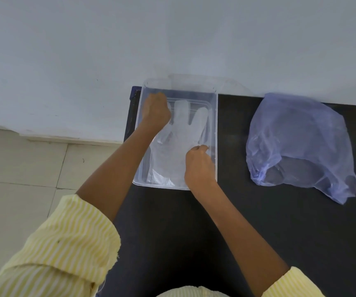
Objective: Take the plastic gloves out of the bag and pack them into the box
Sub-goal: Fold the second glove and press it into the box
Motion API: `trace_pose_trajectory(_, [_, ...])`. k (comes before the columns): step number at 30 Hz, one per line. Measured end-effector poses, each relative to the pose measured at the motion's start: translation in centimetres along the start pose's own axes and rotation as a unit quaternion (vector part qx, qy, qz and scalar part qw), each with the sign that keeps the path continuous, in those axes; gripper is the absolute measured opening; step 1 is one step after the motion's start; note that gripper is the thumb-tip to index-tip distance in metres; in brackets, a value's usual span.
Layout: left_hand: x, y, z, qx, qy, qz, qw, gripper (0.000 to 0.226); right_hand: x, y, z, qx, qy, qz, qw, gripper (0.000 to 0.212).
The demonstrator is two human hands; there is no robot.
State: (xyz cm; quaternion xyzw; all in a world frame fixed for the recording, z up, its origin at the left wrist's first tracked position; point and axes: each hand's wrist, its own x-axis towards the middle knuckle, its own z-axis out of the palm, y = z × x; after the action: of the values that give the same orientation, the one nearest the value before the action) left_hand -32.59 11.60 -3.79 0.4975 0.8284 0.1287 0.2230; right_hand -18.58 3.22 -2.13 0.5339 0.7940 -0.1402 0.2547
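A clear plastic box (pixel 214 133) stands at the back left of the black table. Inside it lies a see-through plastic glove (pixel 181 133), spread flat with its fingers pointing to the wall. My left hand (pixel 155 111) is in the box's far left corner, fingers curled down onto the glove's finger end. My right hand (pixel 199 166) is at the near right, pinching the glove's edge close to the box wall. A bluish translucent bag (pixel 299 144) lies to the right of the box, its mouth facing me; its contents are unclear.
The black table (pixel 247 221) meets a white wall (pixel 172 39) at the back. Its left edge runs just beside the box, with pale floor tiles (pixel 18 168) below. My yellow striped sleeves sit at the bottom corners.
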Motion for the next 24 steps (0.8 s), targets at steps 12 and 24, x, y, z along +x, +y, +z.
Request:
trace_pose_trajectory(12, [-0.7,0.6,0.1,0.050,-0.016,0.004,0.999,0.028,-1.7,-0.2,-1.3,0.134,0.028,0.024,0.990,0.045])
trace_pose_trajectory(24, [-2.4,-0.2,-3.0,0.165,-0.087,0.075,0.980,0.025,-0.3,-0.5,-0.1,0.128,-0.011,-0.096,0.987,0.043])
